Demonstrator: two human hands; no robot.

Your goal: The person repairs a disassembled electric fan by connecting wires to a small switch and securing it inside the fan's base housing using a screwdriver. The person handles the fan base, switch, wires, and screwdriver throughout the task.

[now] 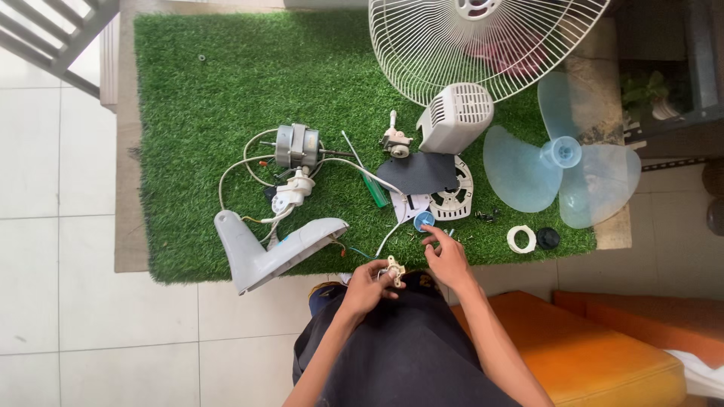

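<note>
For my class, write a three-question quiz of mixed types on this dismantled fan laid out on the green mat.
1. True or false: the translucent blue three-blade fan propeller lies on the white wire fan guard.
2. Which hand holds the small cream switch part with wires? A) left hand B) right hand C) neither
3. Fill in: the right hand's fingers reach toward the small round ____ cap.

Key
1. False: it lies beside the guard, on the green artificial grass mat.
2. A
3. blue
</note>
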